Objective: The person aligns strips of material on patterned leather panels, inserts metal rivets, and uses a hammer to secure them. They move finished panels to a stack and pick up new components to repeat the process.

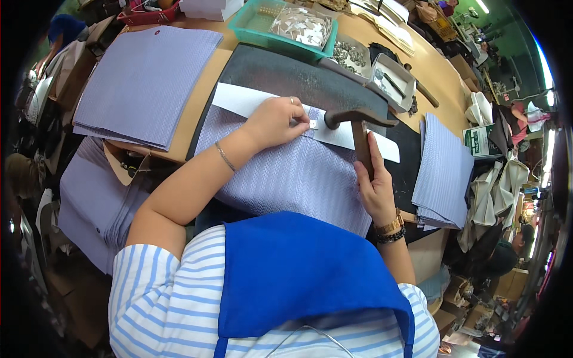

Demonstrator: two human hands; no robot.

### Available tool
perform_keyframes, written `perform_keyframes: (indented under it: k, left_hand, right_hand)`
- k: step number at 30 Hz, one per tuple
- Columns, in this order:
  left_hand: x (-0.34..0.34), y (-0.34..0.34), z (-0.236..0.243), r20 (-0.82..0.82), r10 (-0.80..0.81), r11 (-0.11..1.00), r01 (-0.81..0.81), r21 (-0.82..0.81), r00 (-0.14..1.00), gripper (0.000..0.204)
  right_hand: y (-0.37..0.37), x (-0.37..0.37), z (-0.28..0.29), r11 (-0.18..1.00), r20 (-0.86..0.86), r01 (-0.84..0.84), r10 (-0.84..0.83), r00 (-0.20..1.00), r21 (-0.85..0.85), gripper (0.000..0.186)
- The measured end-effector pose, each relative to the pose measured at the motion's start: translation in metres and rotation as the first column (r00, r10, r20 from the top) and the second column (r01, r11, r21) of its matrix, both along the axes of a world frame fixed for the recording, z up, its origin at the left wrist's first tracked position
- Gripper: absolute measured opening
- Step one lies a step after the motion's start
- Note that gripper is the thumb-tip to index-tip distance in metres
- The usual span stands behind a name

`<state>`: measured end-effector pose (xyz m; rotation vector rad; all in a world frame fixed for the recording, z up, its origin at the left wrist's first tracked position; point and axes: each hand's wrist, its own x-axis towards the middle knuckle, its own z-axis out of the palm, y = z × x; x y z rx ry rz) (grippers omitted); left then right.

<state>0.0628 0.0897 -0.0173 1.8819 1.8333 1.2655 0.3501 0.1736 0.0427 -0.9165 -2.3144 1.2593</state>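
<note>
A long white strip (pixel 365 144) lies across a lavender woven-patterned piece (pixel 280 179) on a dark mat (pixel 270 71). My left hand (pixel 279 121) rests on the strip with thumb and finger closed at a small light tab (pixel 313 124). My right hand (pixel 375 182) is wrapped round the wooden handle of a hammer (pixel 364 140), whose metal head hangs over the strip just right of my left fingertips. I cannot tell whether the hammer face touches anything.
Lavender sheets are stacked at left (pixel 143 83), right (pixel 444 173) and lower left (pixel 95 203). At the back are a teal tray (pixel 248 22) of white pieces, a box (pixel 349 56) of small metal parts and another box (pixel 388 86) with tools. Co-workers (pixel 516 122) sit around the edges.
</note>
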Motion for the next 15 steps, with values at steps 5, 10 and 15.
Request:
perform_keyframes:
  k: [5,10,15]
  left_hand:
    - [-0.002,-0.001,-0.003,0.014,0.001,1.000,-0.001,0.021,1.000,0.011]
    - [-0.002,0.000,-0.003,0.012,0.009,1.000,-0.009,0.014,1.000,0.011]
    - [-0.003,-0.002,-0.002,0.040,0.009,1.000,-0.008,-0.015,0.999,0.010]
  right_hand:
    - [-0.005,-0.018,0.009,0.988,0.085,-0.121,0.113,0.990,0.096,0.068]
    - [0.001,-0.016,-0.006,0.973,-0.097,-0.099,0.121,0.988,0.207,0.069]
    - [0.003,-0.020,0.009,0.987,0.063,-0.122,0.116,0.991,0.106,0.068]
